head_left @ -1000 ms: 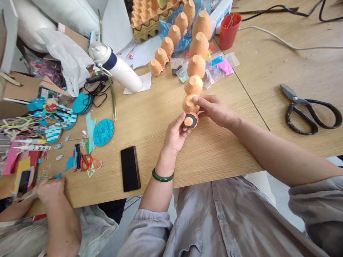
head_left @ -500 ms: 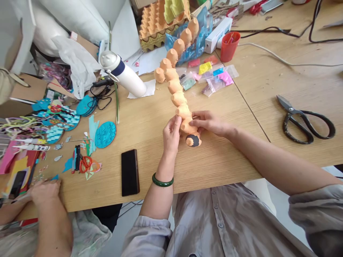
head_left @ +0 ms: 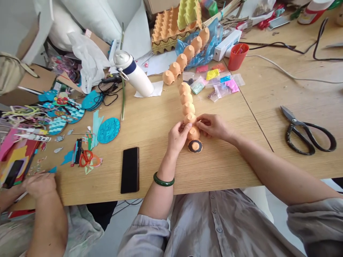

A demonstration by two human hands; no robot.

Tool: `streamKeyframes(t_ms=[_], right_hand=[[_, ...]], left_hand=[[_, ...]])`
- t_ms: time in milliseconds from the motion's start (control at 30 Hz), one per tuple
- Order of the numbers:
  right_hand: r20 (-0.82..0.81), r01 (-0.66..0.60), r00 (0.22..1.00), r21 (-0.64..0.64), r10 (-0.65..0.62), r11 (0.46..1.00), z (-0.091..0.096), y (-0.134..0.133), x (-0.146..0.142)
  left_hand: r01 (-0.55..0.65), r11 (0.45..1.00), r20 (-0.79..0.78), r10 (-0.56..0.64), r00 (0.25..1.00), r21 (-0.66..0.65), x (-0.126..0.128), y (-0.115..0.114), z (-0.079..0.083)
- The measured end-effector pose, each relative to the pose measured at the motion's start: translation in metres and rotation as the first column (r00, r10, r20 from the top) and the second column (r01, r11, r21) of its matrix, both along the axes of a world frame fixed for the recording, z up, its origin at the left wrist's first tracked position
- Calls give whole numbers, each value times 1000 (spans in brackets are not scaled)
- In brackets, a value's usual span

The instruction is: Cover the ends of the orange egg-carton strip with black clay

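Note:
A chain of orange egg-carton cups (head_left: pixel 188 107) lies flat on the wooden table (head_left: pixel 214 167), running away from me. Its near end carries a black ring with an orange centre (head_left: pixel 195 146). My left hand (head_left: pixel 178 136) grips the chain's left side near that end, fingers curled on a cup. From the right, my right hand (head_left: pixel 213 126) pinches the same cups. A green bangle (head_left: pixel 163 181) sits on my left wrist.
A black phone (head_left: pixel 130 169) lies left of my hands, large black scissors (head_left: pixel 308 131) to the right. Behind are a second cup row (head_left: pixel 185 59), egg trays (head_left: pixel 174 25), a white bottle (head_left: pixel 135 73), a red cup (head_left: pixel 237 55), coloured bags (head_left: pixel 219 84). Another person's hand (head_left: pixel 39 184) works among teal paper cutouts (head_left: pixel 108 130) at left.
The cup chain, held raised and upright a second ago, has come down flat onto the table. My left hand moved from under its end to its side. The view tilted up.

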State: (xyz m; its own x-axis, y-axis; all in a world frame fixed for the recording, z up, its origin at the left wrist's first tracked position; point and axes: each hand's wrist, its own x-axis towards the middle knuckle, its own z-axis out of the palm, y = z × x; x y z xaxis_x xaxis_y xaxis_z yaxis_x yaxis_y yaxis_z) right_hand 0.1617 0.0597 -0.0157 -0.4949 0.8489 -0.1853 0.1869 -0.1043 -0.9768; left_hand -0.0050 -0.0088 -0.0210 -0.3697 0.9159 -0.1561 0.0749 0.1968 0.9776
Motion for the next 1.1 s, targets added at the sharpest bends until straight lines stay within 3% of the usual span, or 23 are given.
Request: streamKeyframes(t_ms=[167,233,300,367,433,500,667,733,867,967,1033,1100], right_hand=[[40,18,999,22,-19,1000,-1,0,1],[78,-7,997,120,-2,993,-1,0,1],[112,14,992,294,-50,956,-2,-1,2],[105,47,988,470,-109,882,-2,-3,2],[54,61,992,586,-114,808,-1,-6,3],[-10,64,997,668,-77,741,1,-10,3],[29,-13,999,868,-25,496,4,-17,2],[92,-71,995,895,-25,440,3,-18,1],[127,-105,992,876,-15,471,-1,-19,-1],[24,-35,999,837,27,546,-2,-20,-3],[-78,35,996,744,34,667,0,-21,-4],[-180,103,984,554,-2,826,3,-22,-5]], left_hand=[[7,1000,-312,2,950,27,-5,-3,-4],[-81,992,-332,109,937,97,-6,-3,-2],[-191,963,-223,231,947,189,-7,-3,4],[-248,942,36,247,968,227,-7,-3,13],[-209,957,321,137,937,202,-8,-3,22],[-136,975,478,36,878,177,-7,-4,29],[45,984,443,-118,889,173,1,-7,37],[104,981,415,-163,895,162,5,-8,38],[175,973,390,-220,894,150,11,-10,40],[147,965,326,-214,921,219,13,-13,36],[93,943,211,-166,963,319,12,-16,31],[102,904,48,-134,990,415,11,-18,26]])
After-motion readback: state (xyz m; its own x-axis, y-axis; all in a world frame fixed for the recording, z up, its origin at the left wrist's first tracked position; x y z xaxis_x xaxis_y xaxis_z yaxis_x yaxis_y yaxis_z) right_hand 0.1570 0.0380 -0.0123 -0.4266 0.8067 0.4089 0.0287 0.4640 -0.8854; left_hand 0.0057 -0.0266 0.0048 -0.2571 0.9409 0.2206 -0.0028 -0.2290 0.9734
